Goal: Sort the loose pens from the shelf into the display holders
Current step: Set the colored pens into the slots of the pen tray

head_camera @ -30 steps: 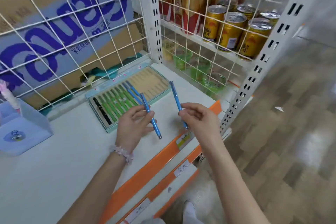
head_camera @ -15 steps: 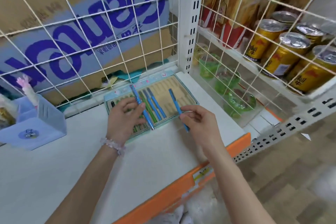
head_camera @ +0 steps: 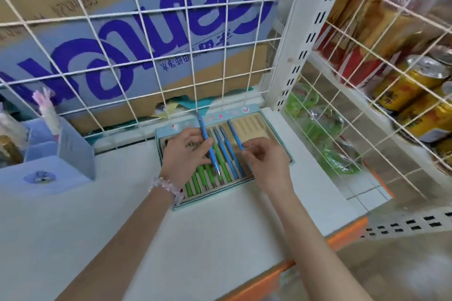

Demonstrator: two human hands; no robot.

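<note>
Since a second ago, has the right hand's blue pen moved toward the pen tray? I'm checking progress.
Yes. The right hand carried its blue pen from the shelf's orange front edge back over the pen tray, beside its empty slots.

Bright, even light with only faint shadows. Wide-angle bending curves the wire grid and upright post; the cans at the right edge are smeared and soft.

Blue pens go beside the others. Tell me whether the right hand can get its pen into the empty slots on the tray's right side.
Probably yes. The right hand already holds its blue pen over the tray, right beside the empty slots, with nothing lying across them.
</note>
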